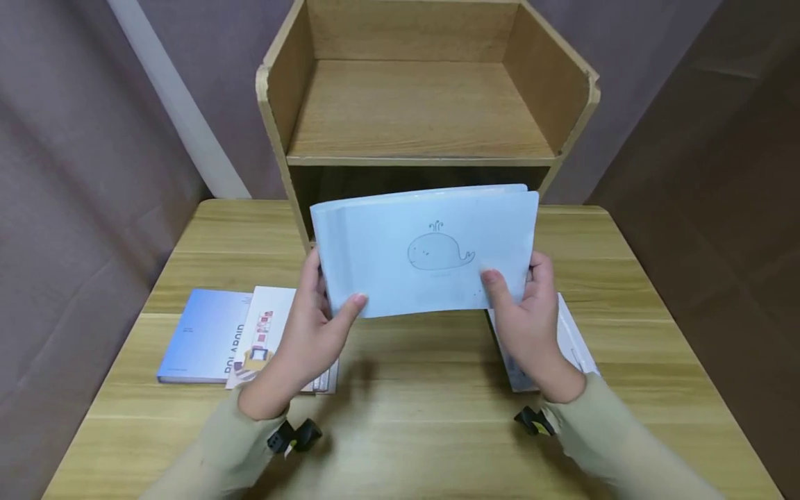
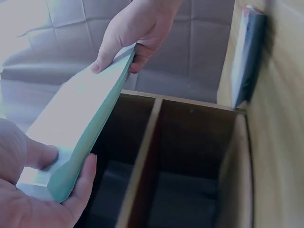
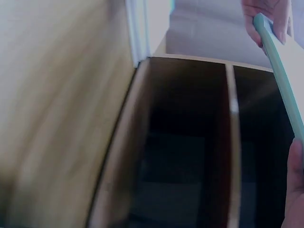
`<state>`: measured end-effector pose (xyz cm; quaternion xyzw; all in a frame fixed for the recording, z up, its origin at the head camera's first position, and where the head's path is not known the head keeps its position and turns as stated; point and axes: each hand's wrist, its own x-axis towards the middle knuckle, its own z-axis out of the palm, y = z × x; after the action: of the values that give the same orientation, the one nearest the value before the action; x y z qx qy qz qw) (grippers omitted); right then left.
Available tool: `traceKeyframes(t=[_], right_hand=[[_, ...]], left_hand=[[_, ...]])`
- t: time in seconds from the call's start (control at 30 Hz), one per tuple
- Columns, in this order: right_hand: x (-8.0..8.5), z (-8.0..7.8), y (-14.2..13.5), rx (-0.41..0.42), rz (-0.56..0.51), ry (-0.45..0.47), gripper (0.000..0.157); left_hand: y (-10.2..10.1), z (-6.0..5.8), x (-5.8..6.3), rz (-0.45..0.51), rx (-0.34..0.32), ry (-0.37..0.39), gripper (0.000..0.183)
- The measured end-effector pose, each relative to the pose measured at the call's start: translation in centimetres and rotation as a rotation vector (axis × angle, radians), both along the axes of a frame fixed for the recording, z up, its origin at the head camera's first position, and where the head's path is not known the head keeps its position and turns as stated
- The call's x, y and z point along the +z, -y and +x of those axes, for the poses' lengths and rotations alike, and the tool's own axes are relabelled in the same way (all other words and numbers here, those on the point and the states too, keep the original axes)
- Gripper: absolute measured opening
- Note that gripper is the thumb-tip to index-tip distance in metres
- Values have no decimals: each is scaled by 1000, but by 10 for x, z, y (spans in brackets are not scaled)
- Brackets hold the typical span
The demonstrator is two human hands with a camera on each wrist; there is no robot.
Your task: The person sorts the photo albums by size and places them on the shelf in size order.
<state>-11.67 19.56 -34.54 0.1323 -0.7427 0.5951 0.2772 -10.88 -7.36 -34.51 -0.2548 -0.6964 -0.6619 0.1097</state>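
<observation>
Left fingers (image 1: 340, 321) and right fingers (image 1: 501, 292) pinch a booklet (image 1: 400, 257).

1. The left hand (image 2: 28, 209) pinches the near end of a pale, green-edged booklet (image 2: 78, 111).
2. The right hand (image 2: 137, 31) grips its far end.
3. A divider (image 2: 141, 161) separates two dark compartments (image 2: 185, 194) of a wooden shelf (image 2: 190, 103).
4. A book (image 2: 247, 57) lies on a wooden surface (image 2: 282, 128).
5. Creased grey cloth (image 2: 194, 57) hangs behind.

Hands (image 1: 311, 340) (image 1: 530, 323) two, whale book (image 1: 381, 257) one, other books (image 1: 203, 337) (image 1: 267, 316) (image 1: 576, 337) three (at least), cameras (image 1: 306, 435) (image 1: 534, 421) two, shelf (image 1: 419, 111) one, table (image 1: 419, 444) one.
</observation>
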Motion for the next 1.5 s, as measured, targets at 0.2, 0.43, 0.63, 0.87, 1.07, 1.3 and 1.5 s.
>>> traceKeyframes(t=[0.2, 0.43, 0.63, 0.87, 1.07, 1.3, 1.5], right_hand=[[36, -4, 12, 5, -25, -65, 31], [60, -16, 17, 80, -12, -174, 33], [63, -16, 24, 45, -55, -182, 45], [48, -15, 15, -9, 260, -183, 90], [29, -25, -1, -24, 363, -221, 112], [51, -15, 11, -44, 279, -174, 97], [69, -12, 12, 70, 14, -189, 76]], left_hand=[[-11, -5, 42, -16, 77, -126, 75], [-16, -27, 66, 156, 109, -124, 70], [-18, -35, 73, 274, 163, -115, 63], [-17, -38, 77, 301, 190, -101, 59], [-15, -47, 69, 298, 172, -104, 58], [-10, -43, 80, 154, 148, -108, 66], [-4, -32, 94, 37, -50, -39, 91]])
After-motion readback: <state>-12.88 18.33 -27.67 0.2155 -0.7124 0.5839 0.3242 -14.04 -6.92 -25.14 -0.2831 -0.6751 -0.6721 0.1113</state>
